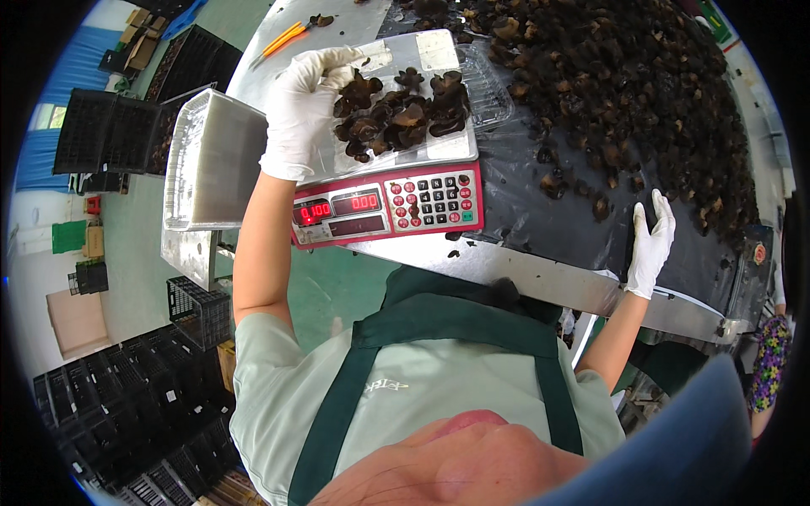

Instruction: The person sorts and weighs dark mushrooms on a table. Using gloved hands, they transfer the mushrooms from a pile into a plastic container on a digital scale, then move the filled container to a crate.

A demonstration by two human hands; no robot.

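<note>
My left hand (297, 114), in a white glove, is at the left side of a clear plastic tray (342, 158) on a red and white digital scale (389, 202). Its thumb and fingertips come together beside the dark wood ear mushrooms (405, 117) in the tray; whether they pinch anything is hard to see. The scale's display (335, 205) glows with red digits. My right hand (652, 243), also gloved, holds nothing and rests by the table's near edge, fingers apart, on the black sheet (557, 234). Before it spreads a large heap of wood ears (620, 95).
A stack of clear trays (209, 161) stands left of the scale. Another clear tray (487, 88) lies partly behind it. Orange-handled tools (281, 39) lie at the far left. Black crates (126, 405) are stacked on the floor. Another person's patterned sleeve (769, 360) shows at right.
</note>
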